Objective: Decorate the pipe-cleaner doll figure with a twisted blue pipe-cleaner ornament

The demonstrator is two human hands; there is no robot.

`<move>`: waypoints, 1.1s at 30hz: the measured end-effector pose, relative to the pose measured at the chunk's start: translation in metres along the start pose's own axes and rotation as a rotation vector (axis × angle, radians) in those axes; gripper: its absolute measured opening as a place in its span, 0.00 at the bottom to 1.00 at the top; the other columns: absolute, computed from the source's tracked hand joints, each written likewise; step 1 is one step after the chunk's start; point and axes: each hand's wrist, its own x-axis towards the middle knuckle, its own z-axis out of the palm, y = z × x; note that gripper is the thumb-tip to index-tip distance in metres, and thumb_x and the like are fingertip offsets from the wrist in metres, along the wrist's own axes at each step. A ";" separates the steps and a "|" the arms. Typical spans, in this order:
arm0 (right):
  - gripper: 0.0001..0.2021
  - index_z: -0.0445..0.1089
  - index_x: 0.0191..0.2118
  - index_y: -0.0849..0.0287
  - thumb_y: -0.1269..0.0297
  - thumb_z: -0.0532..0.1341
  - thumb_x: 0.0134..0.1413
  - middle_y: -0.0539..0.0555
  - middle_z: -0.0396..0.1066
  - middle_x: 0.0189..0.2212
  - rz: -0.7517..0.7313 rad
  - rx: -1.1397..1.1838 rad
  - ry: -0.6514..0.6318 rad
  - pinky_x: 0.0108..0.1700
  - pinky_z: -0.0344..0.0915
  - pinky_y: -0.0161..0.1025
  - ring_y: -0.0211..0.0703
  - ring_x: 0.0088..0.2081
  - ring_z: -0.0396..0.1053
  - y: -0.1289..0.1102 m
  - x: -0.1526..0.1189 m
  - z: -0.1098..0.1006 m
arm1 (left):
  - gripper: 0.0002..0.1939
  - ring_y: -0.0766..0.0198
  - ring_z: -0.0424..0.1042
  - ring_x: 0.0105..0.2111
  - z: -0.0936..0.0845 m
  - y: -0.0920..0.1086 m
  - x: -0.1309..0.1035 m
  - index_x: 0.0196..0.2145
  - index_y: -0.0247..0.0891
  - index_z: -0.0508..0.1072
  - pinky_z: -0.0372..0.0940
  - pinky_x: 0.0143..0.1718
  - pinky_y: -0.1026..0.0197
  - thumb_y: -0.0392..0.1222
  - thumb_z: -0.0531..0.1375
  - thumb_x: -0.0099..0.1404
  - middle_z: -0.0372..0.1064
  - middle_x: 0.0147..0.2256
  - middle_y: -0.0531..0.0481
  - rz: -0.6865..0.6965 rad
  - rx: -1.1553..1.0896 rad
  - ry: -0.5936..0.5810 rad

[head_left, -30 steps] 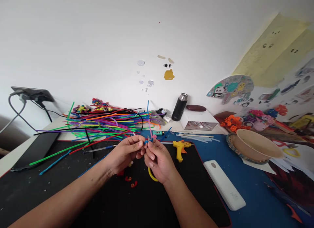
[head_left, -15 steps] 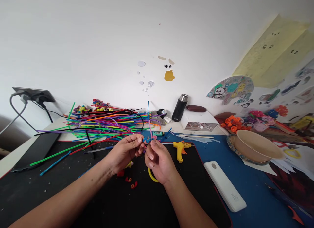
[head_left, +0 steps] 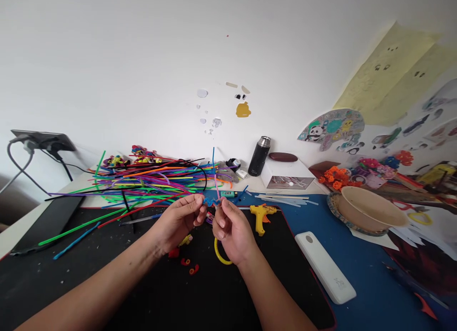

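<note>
A wavy blue pipe cleaner (head_left: 212, 202) stretches between my two hands, above the black mat (head_left: 160, 293). My left hand (head_left: 185, 212) pinches its left end between thumb and forefinger. At the other end, my right hand (head_left: 230, 221) is closed on it, fingers curled. A pink pipe cleaner (head_left: 216, 186) stands up just behind the fingers; whether the right hand holds it too is unclear. Below the hands lie small red curled pieces (head_left: 193, 269), a yellow piece (head_left: 186, 239) and a yellow ring (head_left: 222, 259), partly covered by my right hand.
A heap of coloured pipe cleaners (head_left: 153, 179) spreads along the back left. To the right are a yellow glue gun (head_left: 261, 218), glue sticks (head_left: 285, 198), a white oblong device (head_left: 325, 267) and a beige bowl (head_left: 371, 207). A black flask (head_left: 259, 157) stands beside a white box (head_left: 289, 174).
The blue pipe cleaner looks more drawn out, its ends held slightly farther apart. A pink coil near the right fingertips is no longer visible. The camera view has shifted slightly.
</note>
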 end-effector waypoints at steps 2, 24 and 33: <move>0.24 0.63 0.28 0.57 0.47 0.75 0.54 0.41 0.60 0.18 0.002 0.002 0.005 0.20 0.47 0.32 0.29 0.16 0.55 0.000 0.000 0.000 | 0.16 0.69 0.67 0.23 0.001 0.000 0.000 0.32 0.32 0.79 0.61 0.24 0.67 0.44 0.79 0.56 0.72 0.25 0.50 0.004 0.004 -0.002; 0.22 0.65 0.30 0.57 0.51 0.77 0.50 0.40 0.60 0.17 0.035 0.046 0.035 0.20 0.46 0.32 0.29 0.15 0.55 0.000 0.001 -0.001 | 0.17 0.69 0.63 0.23 0.005 -0.003 -0.003 0.30 0.33 0.79 0.59 0.24 0.67 0.45 0.79 0.54 0.69 0.23 0.51 -0.026 0.065 -0.033; 0.22 0.65 0.30 0.56 0.50 0.76 0.52 0.40 0.59 0.17 0.033 0.027 0.026 0.21 0.47 0.33 0.30 0.16 0.54 0.000 0.000 -0.001 | 0.16 0.69 0.63 0.23 0.002 -0.005 -0.002 0.30 0.34 0.78 0.59 0.25 0.67 0.45 0.79 0.55 0.69 0.23 0.52 -0.034 0.079 -0.051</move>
